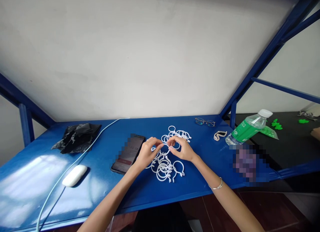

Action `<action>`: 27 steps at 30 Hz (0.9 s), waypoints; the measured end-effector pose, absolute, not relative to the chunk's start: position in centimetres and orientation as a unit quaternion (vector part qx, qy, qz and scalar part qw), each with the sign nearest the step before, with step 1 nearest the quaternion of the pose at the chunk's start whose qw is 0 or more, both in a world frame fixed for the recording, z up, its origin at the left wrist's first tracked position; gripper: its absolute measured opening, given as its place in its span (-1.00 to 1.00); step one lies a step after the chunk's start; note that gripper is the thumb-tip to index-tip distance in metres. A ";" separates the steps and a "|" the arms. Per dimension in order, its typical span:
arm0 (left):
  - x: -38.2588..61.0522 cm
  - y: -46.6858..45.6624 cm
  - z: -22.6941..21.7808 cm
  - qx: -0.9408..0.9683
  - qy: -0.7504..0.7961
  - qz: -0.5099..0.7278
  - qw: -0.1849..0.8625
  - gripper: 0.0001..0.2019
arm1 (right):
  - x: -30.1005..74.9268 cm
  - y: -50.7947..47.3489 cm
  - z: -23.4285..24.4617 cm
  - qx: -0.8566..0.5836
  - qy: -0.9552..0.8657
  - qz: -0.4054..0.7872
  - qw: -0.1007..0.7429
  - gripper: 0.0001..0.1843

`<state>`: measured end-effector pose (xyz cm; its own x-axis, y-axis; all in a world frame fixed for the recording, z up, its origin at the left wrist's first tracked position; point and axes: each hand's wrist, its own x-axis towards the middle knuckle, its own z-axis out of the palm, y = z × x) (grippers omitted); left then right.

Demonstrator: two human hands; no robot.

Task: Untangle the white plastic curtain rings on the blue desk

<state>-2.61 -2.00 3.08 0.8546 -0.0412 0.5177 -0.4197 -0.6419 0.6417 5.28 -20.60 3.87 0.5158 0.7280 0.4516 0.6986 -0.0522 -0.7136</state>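
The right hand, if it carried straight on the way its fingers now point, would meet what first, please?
The right hand points leftward, toward the left hand. It would likely meet the white ring pinched between both hands, then the left fingertips. Depth is unclear, but they look almost touching.

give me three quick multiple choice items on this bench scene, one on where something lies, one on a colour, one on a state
1. Where does the phone lie?
A. just left of the white rings
B. beside the bottle
C. on the black bag

2. What colour is the table?
A. green
B. blue
C. grey

3. How does the bottle stand?
A. upright, cap off
B. upside down
C. tilted over, cap on

Answers
1. A: it lies by the left hand, next to the ring pile.
2. B: the bare top is blue.
3. C: it leans with its white cap toward the right.

Both the left hand and the right hand pinch a ring between their fingertips.
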 end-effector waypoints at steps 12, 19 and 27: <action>-2.5 -1.7 3.2 0.867 -0.047 0.251 0.428 -0.73 | 5.1 -20.2 3.4 -0.713 -0.467 0.001 0.523 -0.84; -2.5 -1.7 3.1 0.862 -0.049 0.254 0.436 -0.75 | 4.9 -20.1 3.5 -0.709 -0.455 0.004 0.539 -0.85; -2.8 -2.0 3.2 0.877 -0.121 0.234 0.403 -0.63 | 5.2 -20.1 3.1 -0.721 -0.406 -0.035 0.560 -0.87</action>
<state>-2.81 -2.03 3.15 0.8618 -0.0234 0.5067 -0.3997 -0.6463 0.6500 5.21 -20.09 3.05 0.6683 0.5457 0.5056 0.6247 -0.0426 -0.7797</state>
